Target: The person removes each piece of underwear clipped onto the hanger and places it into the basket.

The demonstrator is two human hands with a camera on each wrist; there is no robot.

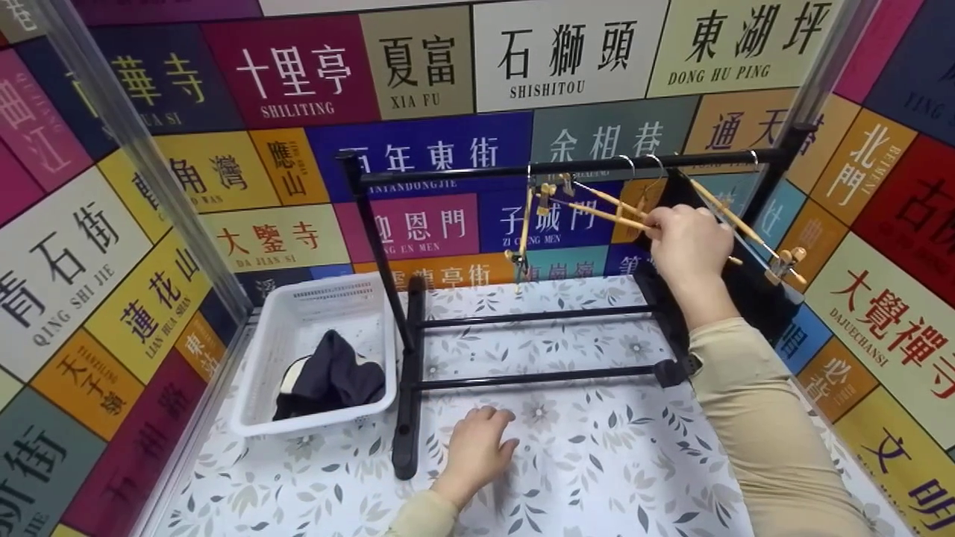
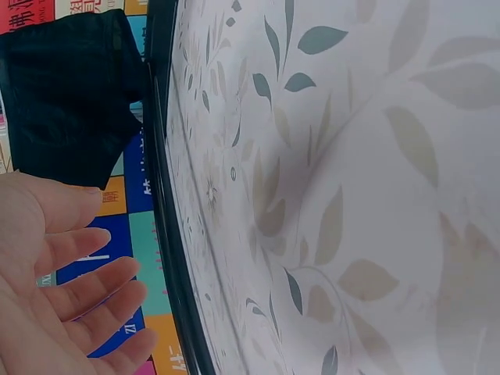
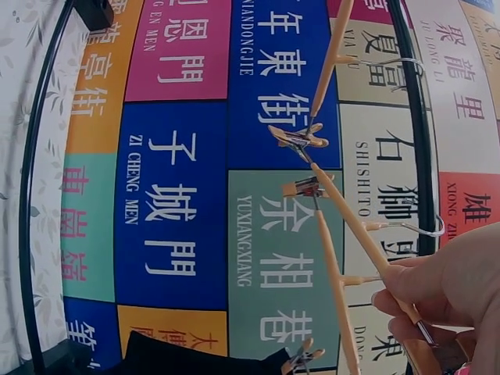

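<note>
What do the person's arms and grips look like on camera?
The right sleeve is plain beige, creased, ending near the wrist; the left sleeve is a matching beige. The left grip and right grip are bare hands, no gloves visible.

Rack: room at left, crowding at right.
Between the left post and the edge-on hanger, a hand could pass under the top bar; two lower bars cross beneath. Around the right hand, the pinched hanger and black garment leave tight gaps. The left hand has room before the front bar; the left foot stands between it and the basket.
</note>
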